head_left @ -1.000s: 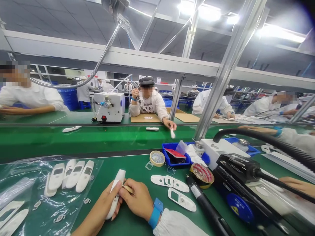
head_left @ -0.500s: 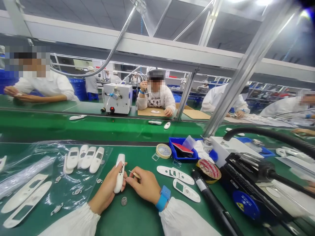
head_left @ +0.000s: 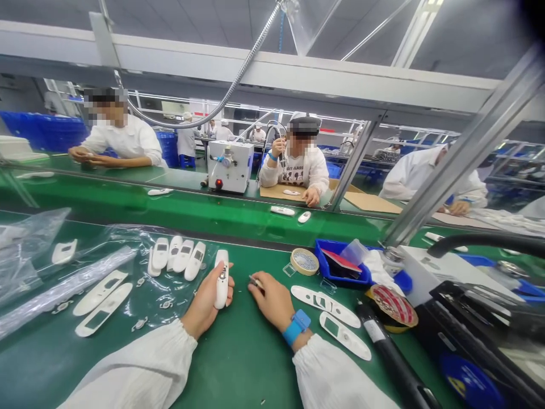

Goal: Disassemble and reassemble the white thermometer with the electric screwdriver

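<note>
My left hand (head_left: 208,298) is wrapped round a slim white handheld device (head_left: 221,284), held upright above the green table. Small metal parts show in an opening on its face. To the right and apart from it, my right hand (head_left: 272,298) pinches a small thin tool (head_left: 254,280), mostly hidden by the fingers. Just left of the held device lie several white devices with small screens (head_left: 185,257) on clear plastic. Beside my right hand are white casing shells (head_left: 344,335) with window cut-outs.
More shells (head_left: 104,309) and small metal clips (head_left: 139,324) lie at the left. Along the right are a tub of tiny parts (head_left: 304,261), a blue bin (head_left: 343,267), a tape roll (head_left: 392,307) and a black electric screwdriver (head_left: 395,358). Co-workers sit across the green belt (head_left: 221,218).
My view has turned left. My right hand has drawn away from the white device, leaving a gap. The round metal disc below my left hand no longer shows on the table.
</note>
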The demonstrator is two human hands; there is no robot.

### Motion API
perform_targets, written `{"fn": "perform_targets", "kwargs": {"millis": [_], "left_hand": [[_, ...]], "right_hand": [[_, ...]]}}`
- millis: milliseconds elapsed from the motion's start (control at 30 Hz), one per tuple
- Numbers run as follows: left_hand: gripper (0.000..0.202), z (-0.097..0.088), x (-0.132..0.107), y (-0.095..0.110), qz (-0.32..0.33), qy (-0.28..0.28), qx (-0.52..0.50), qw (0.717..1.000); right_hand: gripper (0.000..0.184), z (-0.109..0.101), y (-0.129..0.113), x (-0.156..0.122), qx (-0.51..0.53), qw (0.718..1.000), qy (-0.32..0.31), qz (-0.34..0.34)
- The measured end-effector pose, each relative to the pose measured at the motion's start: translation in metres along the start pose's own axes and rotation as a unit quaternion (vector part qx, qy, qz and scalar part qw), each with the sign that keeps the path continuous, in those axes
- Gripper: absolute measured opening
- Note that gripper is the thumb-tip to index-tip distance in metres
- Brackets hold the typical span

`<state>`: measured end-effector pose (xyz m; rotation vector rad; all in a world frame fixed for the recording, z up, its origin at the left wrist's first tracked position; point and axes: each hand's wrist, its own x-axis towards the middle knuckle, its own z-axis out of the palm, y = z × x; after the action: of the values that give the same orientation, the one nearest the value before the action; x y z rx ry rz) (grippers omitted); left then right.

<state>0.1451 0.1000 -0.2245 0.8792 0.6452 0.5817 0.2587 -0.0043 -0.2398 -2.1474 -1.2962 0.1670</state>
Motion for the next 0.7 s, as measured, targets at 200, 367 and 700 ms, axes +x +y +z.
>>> {"fn": "perform_targets", "kwargs": {"millis": [200,367,700], "left_hand": [[0.030,-0.005,0.004,0.005,-0.003,-0.010,-0.027,1.000],[0.026,-0.003,0.005,0.005,-0.015,-0.021,-0.044,0.999],[0.028,-0.006,0.005,0.002,-0.013,-0.022,-0.027,0.999]], "right_hand": [[0.021,-0.004,0.011,-0.006,0.034,0.999,0.017,0.036],[0.018,0.008,-0.007,-0.007,-0.026,0.998,-0.012,-0.048],[0.010,0.015,-0.019,0.000,-0.109,0.993,-0.016,-0.035]]}}
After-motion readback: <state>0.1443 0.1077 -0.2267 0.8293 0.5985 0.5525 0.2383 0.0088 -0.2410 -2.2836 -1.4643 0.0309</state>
